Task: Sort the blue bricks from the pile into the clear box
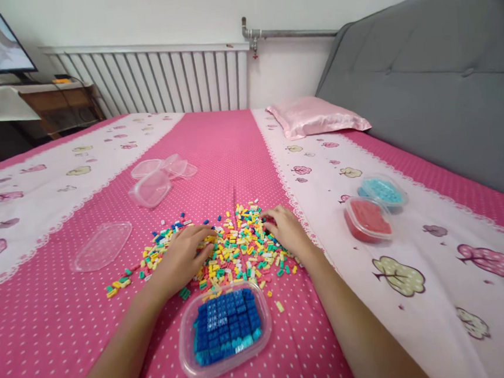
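Observation:
A loose pile of small building bricks (pixel 228 247) in yellow, green, white, red and blue spreads over the pink bedspread. On the left part of the pile rests my left hand (pixel 185 256), its thumb apart from the fingers and no brick visible in its grasp. Over the right edge of the heap is my right hand (pixel 285 228), fingers bent and thumb apart; nothing held can be made out. Between my forearms, close to me, stands a clear plastic tub (pixel 268 329) with dark blue bricks (pixel 228 320) laid in tight rows above lighter blue ones.
On the right, a tub of red bricks (pixel 368 219) touches a tub of light blue bricks (pixel 382 191). Clear plastic containers (pixel 151 188) and a flat lid (pixel 102 247) lie at left. A pink pillow (pixel 316 116) sits by the grey headboard (pixel 427 73); a radiator (pixel 149 80) stands beyond.

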`<state>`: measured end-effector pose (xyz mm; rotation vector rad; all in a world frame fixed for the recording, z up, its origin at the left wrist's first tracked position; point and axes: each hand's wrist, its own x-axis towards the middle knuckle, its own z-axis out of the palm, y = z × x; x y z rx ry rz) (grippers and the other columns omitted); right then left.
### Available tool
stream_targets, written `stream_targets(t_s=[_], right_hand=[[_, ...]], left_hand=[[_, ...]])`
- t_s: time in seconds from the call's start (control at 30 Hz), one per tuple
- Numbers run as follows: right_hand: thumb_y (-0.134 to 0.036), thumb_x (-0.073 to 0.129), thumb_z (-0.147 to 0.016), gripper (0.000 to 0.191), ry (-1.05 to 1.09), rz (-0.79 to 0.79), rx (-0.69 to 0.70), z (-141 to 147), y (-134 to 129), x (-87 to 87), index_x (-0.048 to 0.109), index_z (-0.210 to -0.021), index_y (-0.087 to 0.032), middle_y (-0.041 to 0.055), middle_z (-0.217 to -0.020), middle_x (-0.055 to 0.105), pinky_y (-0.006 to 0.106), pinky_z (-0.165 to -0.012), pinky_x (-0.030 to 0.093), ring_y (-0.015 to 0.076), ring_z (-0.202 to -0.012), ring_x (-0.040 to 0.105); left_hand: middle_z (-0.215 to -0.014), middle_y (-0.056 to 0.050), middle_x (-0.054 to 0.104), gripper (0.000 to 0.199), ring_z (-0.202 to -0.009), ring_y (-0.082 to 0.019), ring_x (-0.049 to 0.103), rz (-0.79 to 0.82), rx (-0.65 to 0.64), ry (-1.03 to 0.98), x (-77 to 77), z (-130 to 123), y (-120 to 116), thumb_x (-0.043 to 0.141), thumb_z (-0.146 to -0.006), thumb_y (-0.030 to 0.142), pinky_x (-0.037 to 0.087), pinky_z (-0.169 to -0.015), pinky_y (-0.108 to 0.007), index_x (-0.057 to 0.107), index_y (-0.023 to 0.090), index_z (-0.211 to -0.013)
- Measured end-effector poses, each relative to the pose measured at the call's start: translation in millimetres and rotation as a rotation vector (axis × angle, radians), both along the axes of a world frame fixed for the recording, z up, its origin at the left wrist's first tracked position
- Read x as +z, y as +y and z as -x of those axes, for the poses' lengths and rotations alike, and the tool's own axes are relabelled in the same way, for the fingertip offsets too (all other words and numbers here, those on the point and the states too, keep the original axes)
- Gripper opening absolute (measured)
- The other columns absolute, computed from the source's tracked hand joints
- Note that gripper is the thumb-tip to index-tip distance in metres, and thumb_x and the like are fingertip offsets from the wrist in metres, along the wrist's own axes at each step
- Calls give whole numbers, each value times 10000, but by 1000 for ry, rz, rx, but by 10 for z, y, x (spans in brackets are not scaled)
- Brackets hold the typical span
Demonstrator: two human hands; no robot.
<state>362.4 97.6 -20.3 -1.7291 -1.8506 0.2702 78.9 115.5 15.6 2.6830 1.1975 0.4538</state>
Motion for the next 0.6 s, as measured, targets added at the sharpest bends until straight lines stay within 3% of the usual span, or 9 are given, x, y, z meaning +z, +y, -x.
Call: stream_targets(t_s=[0.27, 0.47, 0.6], right_hand=[[-172, 654, -894, 165, -62, -1, -32, -11, -6, 22, 701, -1052, -185, 89, -1016, 609, 358, -925, 446, 248, -1018, 582], [-252, 665, -900, 66, -79, -11, -26, -74, 12, 12, 661, -928, -192, 67, -949, 590, 348, -854, 458, 238, -935, 576], [-297, 586, -949, 162, -79, -27, -33, -106, 25, 19, 685, -878, -190, 78, -930, 577, 367, -850, 452, 250, -924, 562]], left_hand=[[-1258, -115, 644, 370, -1182, -277, 579, -44, 10, -72, 67, -21, -52, 418, -992, 434, 429, -1014, -454, 653, 202, -1159], [-1179, -92, 662, 319, -1121, -256, 589, -69, -20, -78, 107, -77, -123, 436, -999, 386, 424, -980, -423, 669, 202, -1117], [-1120, -72, 689, 313, -1061, -237, 611, 1, -17, -140, 191, -82, -164, 453, -990, 394, 432, -952, -384, 684, 202, -1077]])
